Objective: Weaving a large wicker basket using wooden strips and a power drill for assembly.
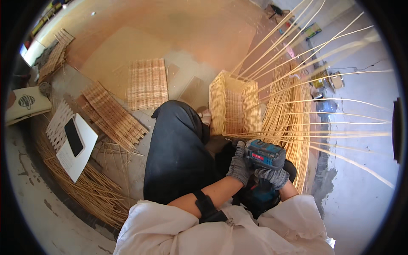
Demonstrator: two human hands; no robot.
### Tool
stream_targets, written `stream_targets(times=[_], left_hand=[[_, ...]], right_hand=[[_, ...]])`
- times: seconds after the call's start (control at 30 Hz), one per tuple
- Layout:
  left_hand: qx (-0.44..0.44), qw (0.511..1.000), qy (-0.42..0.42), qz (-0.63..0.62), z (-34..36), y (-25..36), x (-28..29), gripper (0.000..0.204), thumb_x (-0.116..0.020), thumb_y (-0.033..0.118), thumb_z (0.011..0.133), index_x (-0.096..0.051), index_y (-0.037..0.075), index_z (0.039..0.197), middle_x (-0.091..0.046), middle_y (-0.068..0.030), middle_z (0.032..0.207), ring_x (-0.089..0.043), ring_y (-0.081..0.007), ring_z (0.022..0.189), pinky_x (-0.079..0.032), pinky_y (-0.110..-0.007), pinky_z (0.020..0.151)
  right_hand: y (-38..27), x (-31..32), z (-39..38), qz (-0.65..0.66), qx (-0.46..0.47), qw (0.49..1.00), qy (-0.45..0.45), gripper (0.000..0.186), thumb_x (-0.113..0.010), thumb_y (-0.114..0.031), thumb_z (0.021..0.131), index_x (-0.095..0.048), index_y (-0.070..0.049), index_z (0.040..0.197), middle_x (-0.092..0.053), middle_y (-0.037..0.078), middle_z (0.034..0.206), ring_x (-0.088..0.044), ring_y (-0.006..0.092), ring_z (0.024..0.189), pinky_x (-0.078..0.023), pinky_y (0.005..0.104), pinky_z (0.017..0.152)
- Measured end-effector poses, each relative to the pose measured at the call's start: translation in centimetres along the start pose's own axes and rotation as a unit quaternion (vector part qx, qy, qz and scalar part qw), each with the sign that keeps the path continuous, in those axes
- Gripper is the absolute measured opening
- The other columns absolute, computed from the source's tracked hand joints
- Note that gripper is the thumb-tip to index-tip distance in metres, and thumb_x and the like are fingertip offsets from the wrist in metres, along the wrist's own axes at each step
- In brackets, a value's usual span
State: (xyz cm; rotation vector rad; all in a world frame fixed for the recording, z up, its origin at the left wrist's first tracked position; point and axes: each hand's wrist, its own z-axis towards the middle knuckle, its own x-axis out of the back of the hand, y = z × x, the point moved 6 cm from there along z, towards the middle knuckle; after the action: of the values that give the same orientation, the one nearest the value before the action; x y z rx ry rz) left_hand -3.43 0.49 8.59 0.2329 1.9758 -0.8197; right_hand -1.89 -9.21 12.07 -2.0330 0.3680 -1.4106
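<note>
A cordless drill [264, 154], blue and black with its battery end uppermost, is in my right hand [273, 176], which wraps its handle in a grey knit glove. The lower body of the drill is partly hidden by my hands and lap. My left hand [239, 163], gloved alike, is closed beside the battery; whatever its fingers hold is hidden. Just beyond my hands stands a woven wicker basket [217, 104], pale on its sides with a browner panel inside. Long loose canes [340, 114] fan out from it to the right.
A thick bundle of canes [293, 106] lies right of the basket, near the wall. Woven panels [147, 84] are spread on the floor at left. A phone [74, 137] rests on white paper [80, 163], above more loose canes [95, 193].
</note>
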Motion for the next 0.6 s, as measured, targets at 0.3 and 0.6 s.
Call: stream_targets(times=[0.3, 0.6], left_hand=[[-0.037, 0.977, 0.209, 0.009, 7.8, 3.6, 3.9, 0.053, -0.047, 0.049, 0.086, -0.049, 0.01, 0.122, -0.048, -0.0136, 0.126, -0.043, -0.0316, 0.114, -0.033, -0.044, 0.099], [-0.02, 0.981, 0.194, -0.014, 10.5, 4.4, 6.5, 0.056, -0.053, 0.051, 0.084, -0.05, 0.011, 0.122, -0.052, -0.0094, 0.122, -0.047, -0.0271, 0.111, -0.037, -0.04, 0.097]], right_hand=[[4.2, -1.8, 5.3, -0.117, 0.031, 0.992, 0.046, 0.058, -0.071, -0.031, 0.058, -0.06, -0.015, 0.112, -0.059, 0.008, 0.11, -0.056, 0.0291, 0.103, -0.042, 0.0388, 0.093], [7.8, -3.1, 5.8, -0.136, -0.038, 0.99, 0.03, 0.059, -0.073, -0.027, 0.056, -0.059, -0.016, 0.112, -0.058, 0.007, 0.113, -0.054, 0.0277, 0.106, -0.042, 0.0382, 0.093]])
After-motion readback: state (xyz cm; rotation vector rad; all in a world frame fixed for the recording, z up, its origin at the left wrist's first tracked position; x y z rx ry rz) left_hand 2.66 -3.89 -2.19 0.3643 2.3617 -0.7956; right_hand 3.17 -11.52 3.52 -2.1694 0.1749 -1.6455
